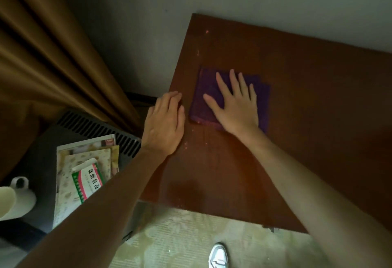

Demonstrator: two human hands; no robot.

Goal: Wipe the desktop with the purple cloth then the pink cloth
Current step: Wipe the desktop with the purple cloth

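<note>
A: Where is the purple cloth (212,93)?

B: Folded flat into a rough square on the brown worktop (307,119), toward its left edge, about midway between the far edge by the wall and the near edge.

A: And the hands?

B: The right hand (235,106) lies palm down on the cloth, fingers spread wide and pointing to the far edge. It presses on the cloth rather than gripping it. The heel of the palm sits at the cloth's near edge.

A: The left one?

B: The left hand (164,123) rests palm down at the worktop's left edge, just beside the cloth but not touching it. Its fingers lie together, loosely extended, holding nothing.

A: Anything on the wood?

B: Small pale specks and smears (198,52) run along the left side, some beyond the cloth toward the far left corner, some nearer than it.

A: Off the worktop?

B: Left of it, lower down, a dark slotted unit (95,127) carries a stack of papers (67,185) with a green and red printed box (88,179) on top. A white pitcher (14,195) stands at the picture's left border. Brown curtains (46,55) hang behind. A white shoe (219,255) shows on the pale floor below the near edge.
</note>
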